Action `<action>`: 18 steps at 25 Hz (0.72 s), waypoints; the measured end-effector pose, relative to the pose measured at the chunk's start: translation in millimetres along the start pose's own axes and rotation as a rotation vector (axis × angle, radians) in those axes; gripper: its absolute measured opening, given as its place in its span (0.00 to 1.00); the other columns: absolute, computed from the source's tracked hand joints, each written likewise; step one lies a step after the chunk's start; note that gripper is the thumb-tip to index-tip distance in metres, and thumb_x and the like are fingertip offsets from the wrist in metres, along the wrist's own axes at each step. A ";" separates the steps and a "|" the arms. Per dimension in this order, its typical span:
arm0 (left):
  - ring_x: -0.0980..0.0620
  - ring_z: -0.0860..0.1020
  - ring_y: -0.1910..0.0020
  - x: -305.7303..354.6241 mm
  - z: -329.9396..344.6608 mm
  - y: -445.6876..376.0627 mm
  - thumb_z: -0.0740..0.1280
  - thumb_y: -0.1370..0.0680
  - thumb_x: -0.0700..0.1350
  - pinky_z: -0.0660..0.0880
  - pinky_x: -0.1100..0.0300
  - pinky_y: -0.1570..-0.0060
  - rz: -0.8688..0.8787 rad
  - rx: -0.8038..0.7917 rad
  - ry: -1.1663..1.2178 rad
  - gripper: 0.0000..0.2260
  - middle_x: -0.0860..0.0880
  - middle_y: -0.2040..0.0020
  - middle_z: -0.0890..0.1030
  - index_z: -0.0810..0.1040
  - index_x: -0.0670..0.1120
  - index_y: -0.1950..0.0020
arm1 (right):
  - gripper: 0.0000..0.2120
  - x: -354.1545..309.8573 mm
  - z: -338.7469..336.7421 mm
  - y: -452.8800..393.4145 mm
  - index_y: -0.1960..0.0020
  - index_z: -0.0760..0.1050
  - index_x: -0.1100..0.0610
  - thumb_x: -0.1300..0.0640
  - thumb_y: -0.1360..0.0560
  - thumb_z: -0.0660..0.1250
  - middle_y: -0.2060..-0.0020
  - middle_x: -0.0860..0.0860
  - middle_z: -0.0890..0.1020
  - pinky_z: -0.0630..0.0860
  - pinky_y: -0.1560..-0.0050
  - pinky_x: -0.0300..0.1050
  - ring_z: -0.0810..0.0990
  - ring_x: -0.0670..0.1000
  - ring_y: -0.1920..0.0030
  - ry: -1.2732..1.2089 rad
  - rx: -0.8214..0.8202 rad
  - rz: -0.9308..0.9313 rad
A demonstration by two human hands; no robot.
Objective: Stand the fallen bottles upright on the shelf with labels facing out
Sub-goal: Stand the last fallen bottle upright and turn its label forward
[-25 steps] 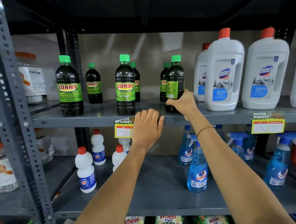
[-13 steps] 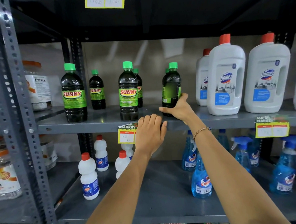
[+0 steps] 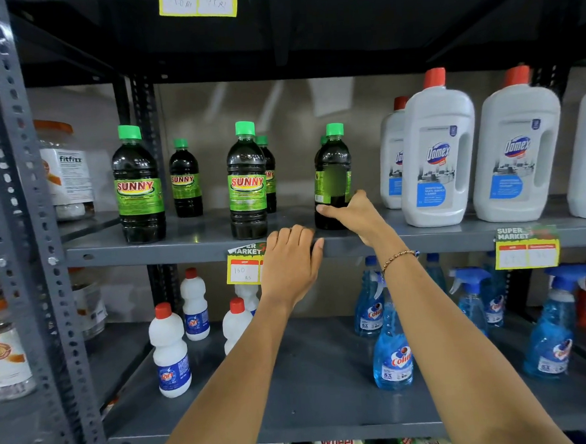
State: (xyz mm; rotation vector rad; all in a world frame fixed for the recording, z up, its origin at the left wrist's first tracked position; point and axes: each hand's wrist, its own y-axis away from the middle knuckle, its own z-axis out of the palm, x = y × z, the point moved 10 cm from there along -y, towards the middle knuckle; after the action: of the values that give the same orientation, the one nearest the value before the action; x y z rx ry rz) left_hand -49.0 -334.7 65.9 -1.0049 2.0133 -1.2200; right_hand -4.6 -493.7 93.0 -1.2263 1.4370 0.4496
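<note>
The right hand (image 3: 354, 214) has its fingers clamped round the base of a dark green-capped bottle (image 3: 332, 176), upright near the shelf's (image 3: 183, 244) front edge, its label turned sideways. The left hand (image 3: 292, 263), at its seven o'clock, has fingers together, hooked over the lip. Open shelf lies at nine o'clock before the next Sunny bottle (image 3: 247, 181); Domex jugs (image 3: 436, 151) stand close at three.
</note>
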 end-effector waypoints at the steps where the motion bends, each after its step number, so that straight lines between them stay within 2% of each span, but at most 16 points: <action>1: 0.46 0.75 0.57 0.4 -0.3 0.1 0.53 0.19 0.52 0.65 0.53 0.52 0.002 0.003 0.001 0.16 0.48 0.56 0.78 0.77 0.45 0.51 | 0.33 -0.5 -0.3 -0.6 0.35 0.65 0.62 0.54 0.33 0.77 0.43 0.54 0.78 0.75 0.41 0.48 0.77 0.54 0.40 -0.009 -0.012 -0.008; 3: 0.46 0.75 0.57 0.6 0.3 0.0 0.52 0.18 0.52 0.65 0.54 0.52 0.000 0.003 -0.003 0.17 0.48 0.55 0.78 0.77 0.45 0.50 | 0.30 -3.2 -6.3 1.4 0.37 0.66 0.61 0.55 0.33 0.77 0.44 0.54 0.78 0.74 0.46 0.46 0.77 0.53 0.44 0.026 0.056 -0.036; 5: 0.46 0.74 0.57 0.7 1.8 -0.1 0.52 0.18 0.52 0.65 0.54 0.52 -0.005 -0.002 0.004 0.17 0.49 0.55 0.78 0.77 0.45 0.50 | 0.36 -5.9 -12.2 4.7 0.37 0.62 0.61 0.52 0.35 0.78 0.42 0.55 0.75 0.74 0.45 0.48 0.75 0.54 0.43 0.120 0.148 -0.068; 7: 0.46 0.74 0.57 0.7 1.5 0.3 0.52 0.18 0.52 0.65 0.54 0.52 -0.006 0.000 0.010 0.17 0.49 0.56 0.78 0.77 0.45 0.50 | 0.40 -7.1 -7.1 3.5 0.36 0.59 0.61 0.51 0.37 0.79 0.40 0.56 0.74 0.74 0.41 0.50 0.75 0.55 0.40 0.146 0.104 -0.074; 10: 0.46 0.74 0.58 0.1 -0.1 -0.7 0.52 0.19 0.52 0.65 0.54 0.52 -0.005 -0.004 0.006 0.17 0.48 0.56 0.78 0.77 0.44 0.51 | 0.36 -1.0 0.0 0.8 0.34 0.58 0.62 0.60 0.33 0.76 0.40 0.57 0.75 0.72 0.45 0.45 0.74 0.53 0.42 0.084 -0.026 -0.002; 12: 0.47 0.74 0.57 0.9 0.8 -0.3 0.52 0.19 0.52 0.65 0.54 0.52 -0.002 -0.008 0.003 0.17 0.49 0.56 0.78 0.77 0.45 0.50 | 0.34 0.9 -4.2 0.2 0.35 0.60 0.63 0.62 0.33 0.76 0.40 0.57 0.75 0.72 0.46 0.45 0.74 0.54 0.41 0.070 0.010 0.012; 15: 0.47 0.74 0.57 0.9 2.3 0.0 0.51 0.18 0.52 0.65 0.54 0.52 0.000 -0.011 -0.007 0.18 0.49 0.56 0.78 0.77 0.45 0.50 | 0.39 -1.4 -12.1 0.0 0.36 0.61 0.62 0.57 0.38 0.80 0.42 0.55 0.75 0.73 0.43 0.47 0.75 0.53 0.42 0.130 0.114 -0.029; 18: 0.46 0.74 0.58 -0.5 1.7 -0.8 0.52 0.19 0.52 0.65 0.54 0.53 0.003 -0.007 -0.023 0.17 0.49 0.56 0.78 0.77 0.45 0.51 | 0.38 7.6 -5.5 -7.4 0.36 0.64 0.63 0.61 0.41 0.79 0.45 0.54 0.78 0.74 0.47 0.45 0.77 0.53 0.42 0.035 0.018 0.044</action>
State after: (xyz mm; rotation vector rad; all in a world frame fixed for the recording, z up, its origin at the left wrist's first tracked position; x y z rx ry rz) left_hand -47.2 -335.3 65.9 -1.0146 2.0021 -1.1948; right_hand 0.4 -504.2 90.5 -1.1953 1.4968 0.4466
